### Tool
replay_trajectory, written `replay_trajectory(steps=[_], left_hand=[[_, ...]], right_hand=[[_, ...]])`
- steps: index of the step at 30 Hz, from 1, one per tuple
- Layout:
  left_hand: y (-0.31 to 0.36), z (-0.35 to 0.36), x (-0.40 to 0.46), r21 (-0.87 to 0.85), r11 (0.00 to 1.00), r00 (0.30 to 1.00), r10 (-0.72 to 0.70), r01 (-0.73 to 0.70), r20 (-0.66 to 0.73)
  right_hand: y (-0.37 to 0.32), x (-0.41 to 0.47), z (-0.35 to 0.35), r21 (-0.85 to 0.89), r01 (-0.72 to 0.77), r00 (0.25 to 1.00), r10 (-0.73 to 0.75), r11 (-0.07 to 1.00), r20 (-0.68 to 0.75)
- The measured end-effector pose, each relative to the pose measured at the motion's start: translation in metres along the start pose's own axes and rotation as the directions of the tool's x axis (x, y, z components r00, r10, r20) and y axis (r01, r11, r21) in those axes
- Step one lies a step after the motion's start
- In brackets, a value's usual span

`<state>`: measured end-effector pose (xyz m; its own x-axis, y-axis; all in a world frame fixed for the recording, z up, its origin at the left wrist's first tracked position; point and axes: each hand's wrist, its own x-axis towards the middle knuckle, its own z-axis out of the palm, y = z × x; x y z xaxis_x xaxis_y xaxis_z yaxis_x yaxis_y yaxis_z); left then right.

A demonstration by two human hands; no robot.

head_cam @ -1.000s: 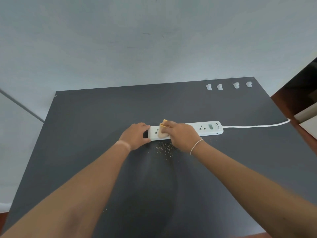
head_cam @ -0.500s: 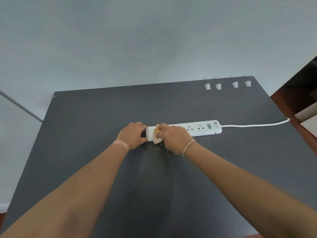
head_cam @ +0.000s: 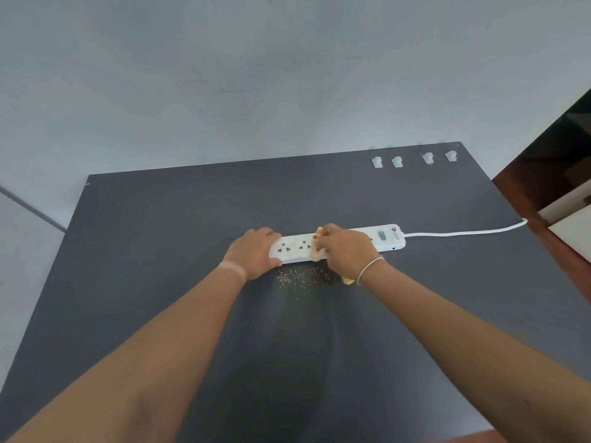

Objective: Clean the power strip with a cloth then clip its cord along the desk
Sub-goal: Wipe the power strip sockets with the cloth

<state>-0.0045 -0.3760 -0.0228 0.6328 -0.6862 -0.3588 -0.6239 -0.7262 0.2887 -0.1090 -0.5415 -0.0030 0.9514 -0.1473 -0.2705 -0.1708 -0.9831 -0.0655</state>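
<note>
A white power strip (head_cam: 297, 248) lies across the middle of the dark desk (head_cam: 160, 251). My left hand (head_cam: 254, 252) grips its left end and holds it down. My right hand (head_cam: 347, 251) presses a small yellow cloth (head_cam: 319, 234) on the strip's middle; most of the cloth is hidden under the fingers, and a yellow corner shows below the wrist. The strip's white cord (head_cam: 463, 232) runs right and drops off the desk's right edge. Several white cord clips (head_cam: 377, 162) sit in a row at the far right corner of the desk.
Fine light crumbs (head_cam: 295, 278) are scattered on the desk just in front of the strip. A grey wall rises behind the desk. Beyond the right edge there is brown floor and a white piece of furniture (head_cam: 572, 225).
My right hand with the cloth slid left along the strip, then back right to its middle, uncovering the left sockets. My left hand stayed on the left end.
</note>
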Motion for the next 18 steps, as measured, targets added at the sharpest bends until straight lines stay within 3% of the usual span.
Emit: replay_trajectory(steps=[3, 6, 9, 14, 16, 18], left_hand=[[0.000, 0.001, 0.000, -0.022, 1.000, 1.000, -0.010, 0.010, -0.003], [0.000, 0.000, 0.000, -0.021, 1.000, 1.000, -0.009, 0.009, -0.001], [0.001, -0.003, 0.001, 0.005, 1.000, 1.000, -0.012, 0.012, 0.008], [0.003, -0.003, 0.000, 0.026, 0.999, 1.000, -0.023, 0.023, 0.005], [0.005, -0.004, 0.000, 0.033, 0.999, 1.000, -0.029, 0.029, 0.007], [0.008, -0.007, -0.002, 0.016, 0.999, 0.999, -0.034, 0.034, 0.001]], right_hand=[[0.027, -0.006, -0.011, -0.061, -0.156, 0.987, 0.153, 0.986, -0.045], [0.028, -0.002, -0.013, 0.018, -0.146, 0.984, 0.147, 0.989, -0.098], [0.016, 0.000, -0.009, 0.007, -0.063, 0.998, 0.063, 0.998, 0.000], [0.027, -0.011, -0.023, -0.060, -0.169, 0.979, 0.175, 0.984, 0.109], [0.032, -0.014, -0.031, 0.083, -0.256, 0.962, 0.246, 0.963, 0.117], [0.031, -0.015, -0.037, 0.399, -0.295, 0.955, 0.270, 0.868, 0.119]])
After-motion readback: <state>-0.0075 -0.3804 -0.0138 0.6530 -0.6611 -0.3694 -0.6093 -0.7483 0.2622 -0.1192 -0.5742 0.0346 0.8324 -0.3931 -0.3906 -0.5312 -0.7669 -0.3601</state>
